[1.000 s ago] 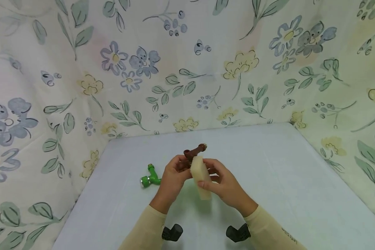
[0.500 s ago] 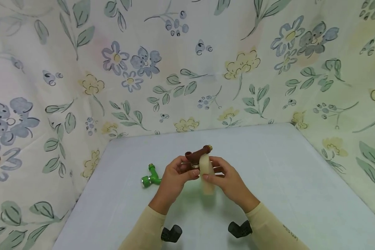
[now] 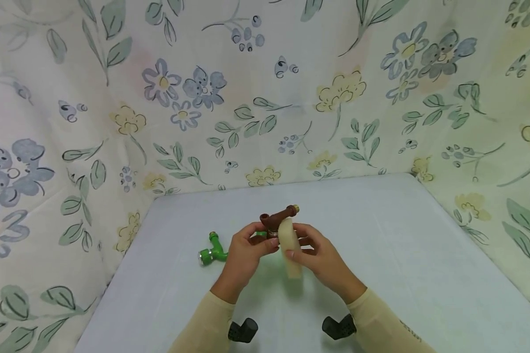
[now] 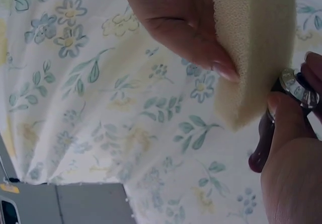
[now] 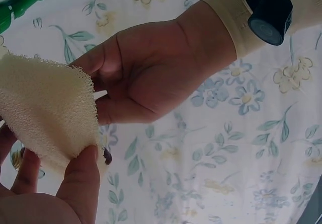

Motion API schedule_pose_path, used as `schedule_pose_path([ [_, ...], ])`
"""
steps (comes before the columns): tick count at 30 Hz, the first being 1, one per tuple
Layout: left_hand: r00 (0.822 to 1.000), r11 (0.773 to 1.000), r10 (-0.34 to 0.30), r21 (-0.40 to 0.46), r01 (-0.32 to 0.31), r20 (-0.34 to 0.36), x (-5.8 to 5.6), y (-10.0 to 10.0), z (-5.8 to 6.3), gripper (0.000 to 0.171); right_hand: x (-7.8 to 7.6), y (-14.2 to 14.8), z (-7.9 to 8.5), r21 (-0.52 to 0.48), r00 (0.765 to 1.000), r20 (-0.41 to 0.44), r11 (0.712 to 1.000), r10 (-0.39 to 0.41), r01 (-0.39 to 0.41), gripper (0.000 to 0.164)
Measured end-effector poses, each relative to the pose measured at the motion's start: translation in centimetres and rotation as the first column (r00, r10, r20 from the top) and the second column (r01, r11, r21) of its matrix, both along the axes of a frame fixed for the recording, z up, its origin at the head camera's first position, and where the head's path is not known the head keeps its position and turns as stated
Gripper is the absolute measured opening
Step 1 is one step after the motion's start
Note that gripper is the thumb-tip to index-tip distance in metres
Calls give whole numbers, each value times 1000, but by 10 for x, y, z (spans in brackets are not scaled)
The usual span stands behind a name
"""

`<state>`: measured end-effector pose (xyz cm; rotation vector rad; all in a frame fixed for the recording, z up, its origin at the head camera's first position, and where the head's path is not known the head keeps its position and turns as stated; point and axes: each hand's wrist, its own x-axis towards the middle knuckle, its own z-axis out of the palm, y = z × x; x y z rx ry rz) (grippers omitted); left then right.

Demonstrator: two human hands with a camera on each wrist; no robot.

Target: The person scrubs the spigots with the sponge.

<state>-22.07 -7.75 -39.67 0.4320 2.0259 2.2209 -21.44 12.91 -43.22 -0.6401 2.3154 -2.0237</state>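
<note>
My left hand (image 3: 243,252) pinches a brown tap (image 3: 280,217) with a brass threaded end; its metal ring (image 4: 297,85) shows in the left wrist view. A cream sponge (image 3: 288,250) is in my right hand (image 3: 320,257), thumb on the near face and fingers behind. The sponge stands on edge against the tap's right side, covering part of it. In the right wrist view the sponge (image 5: 48,103) hides most of the tap. A green tap (image 3: 212,251) lies on the table just left of my left hand.
A white table (image 3: 380,235) lies beneath, with floral cloth (image 3: 265,98) hanging behind and at the sides. Another green piece (image 3: 261,234) shows partly behind my left fingers. Dark wrist devices (image 3: 244,330) sit on both sleeves.
The sponge first moved right and uncovered more of the brown tap, then came back slightly left. The brown tap's threaded end shifted a little right. The green tap stays in place.
</note>
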Motion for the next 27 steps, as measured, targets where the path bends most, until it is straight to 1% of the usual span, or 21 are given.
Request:
schedule_pose_path([
  [3,1000,1000,8,10,-9,16,-1,-1,0,35,8,-2,14,-13,1000,-21,1000,17,-17,53],
  [5,1000,1000,6,-6,-6,16,0,-1,0,38,13,-4,23,-19,999,-25,1000,23,-24,53],
  [6,1000,1000,5,-16,-4,14,-1,-2,-1,39,13,-4,23,-24,999,-33,999,28,-29,53],
  [10,1000,999,19,-46,-19,2,-7,-3,-12,42,10,-5,15,-52,997,-59,997,57,-60,53],
  [12,1000,999,23,-37,-23,-7,-10,-4,-18,42,6,-5,9,-58,995,-71,996,67,-71,54],
  [14,1000,1000,17,-17,-17,-20,-11,-4,-21,40,2,-5,2,-48,996,-72,997,57,-61,53],
  [16,999,1000,-10,12,10,-38,-11,-4,-22,41,-2,-4,-1,-37,997,-63,999,37,-40,49],
  [20,995,995,-85,57,88,-54,-10,-4,-22,41,-5,1,-6,-31,1000,-25,1000,4,-5,48],
  [24,988,989,-140,43,143,-72,-9,-6,-22,37,-9,5,-11,-41,1000,-8,999,3,-3,51],
  [27,984,986,-158,33,161,-84,-7,-6,-21,36,-10,7,-12,-61,1000,6,998,7,-7,52],
])
